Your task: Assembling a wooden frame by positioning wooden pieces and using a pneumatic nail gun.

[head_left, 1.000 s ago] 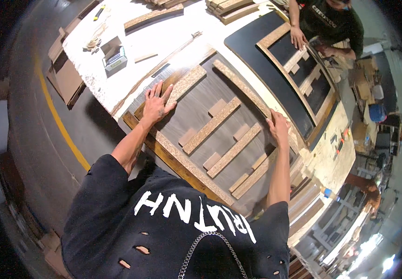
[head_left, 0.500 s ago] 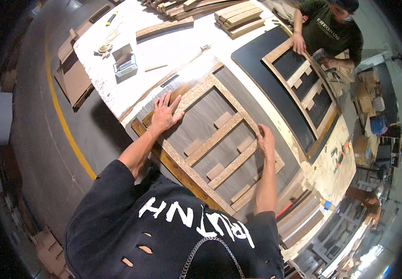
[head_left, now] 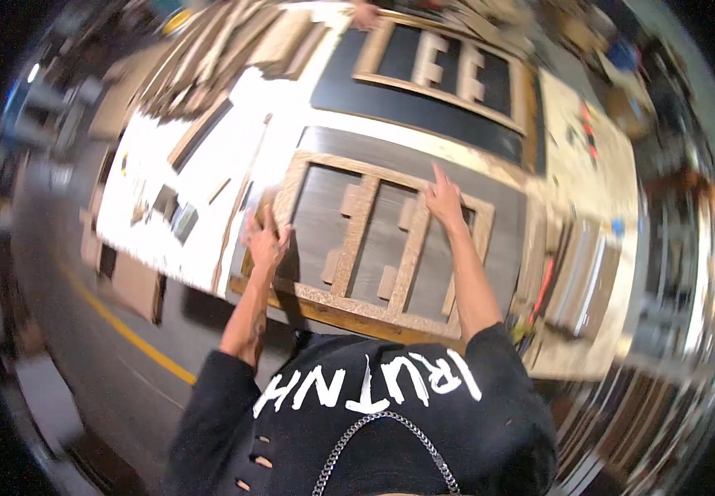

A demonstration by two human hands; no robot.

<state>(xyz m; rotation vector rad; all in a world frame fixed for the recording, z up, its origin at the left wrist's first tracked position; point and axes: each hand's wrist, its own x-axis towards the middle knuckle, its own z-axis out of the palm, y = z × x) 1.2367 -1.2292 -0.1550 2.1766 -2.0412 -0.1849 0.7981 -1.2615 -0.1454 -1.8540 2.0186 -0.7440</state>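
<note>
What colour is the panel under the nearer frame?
Grey-brown; the panel shows best in the head view, the only view here.

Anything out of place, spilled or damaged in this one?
No spill or broken wood shows, though blur hides fine detail. The wooden frame lies flat on the grey panel. Slightly untidy: the wood strips at upper left fan out unevenly. The black shirt also has holes at lower left.

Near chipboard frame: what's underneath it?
A grey panel shows through the openings of the near frame and beyond its far side. Whatever lies directly beneath the frame itself and the small blocks is covered.
</note>
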